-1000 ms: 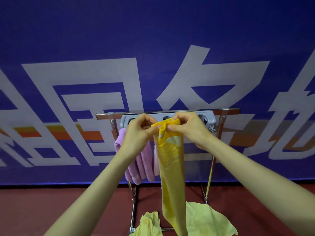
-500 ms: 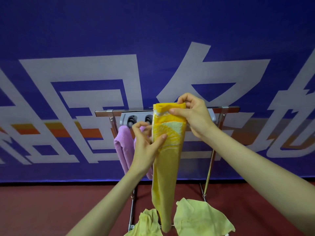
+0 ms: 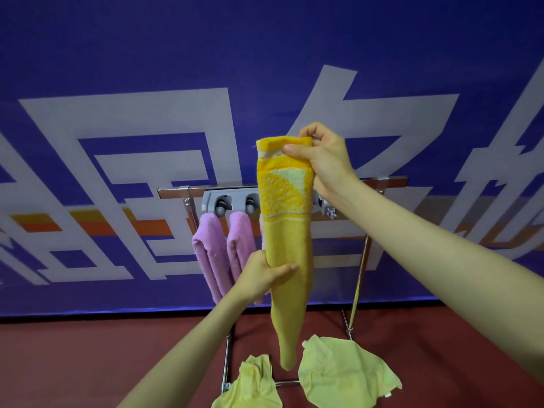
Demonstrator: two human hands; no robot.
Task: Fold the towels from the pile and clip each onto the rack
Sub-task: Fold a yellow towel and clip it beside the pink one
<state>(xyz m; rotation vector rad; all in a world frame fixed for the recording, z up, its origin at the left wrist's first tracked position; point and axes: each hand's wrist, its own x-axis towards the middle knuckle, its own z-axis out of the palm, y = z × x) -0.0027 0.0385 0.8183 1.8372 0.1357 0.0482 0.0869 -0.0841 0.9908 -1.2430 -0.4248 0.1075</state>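
A yellow towel [image 3: 287, 240] with a lemon print hangs folded into a long strip in front of the rack. My right hand [image 3: 323, 160] pinches its top edge, held above the rack's bar. My left hand [image 3: 262, 275] grips the strip around its middle. The metal rack [image 3: 388, 181] carries a grey clip strip [image 3: 228, 200], and two folded purple towels [image 3: 212, 251] hang from its clips. The yellow towel hides the clips behind it. Pale yellow towels [image 3: 344, 375] lie in a pile on the floor under the rack.
A blue banner wall [image 3: 147, 69] with large white characters stands right behind the rack. The floor [image 3: 88, 363] is dark red. The rack's right leg [image 3: 357, 287] and lower crossbar [image 3: 287, 382] stand beside the pile.
My right hand has lifted the towel's top well above the rack bar. My left hand has slid down from the top edge to the towel's middle. The strip now hangs straighter.
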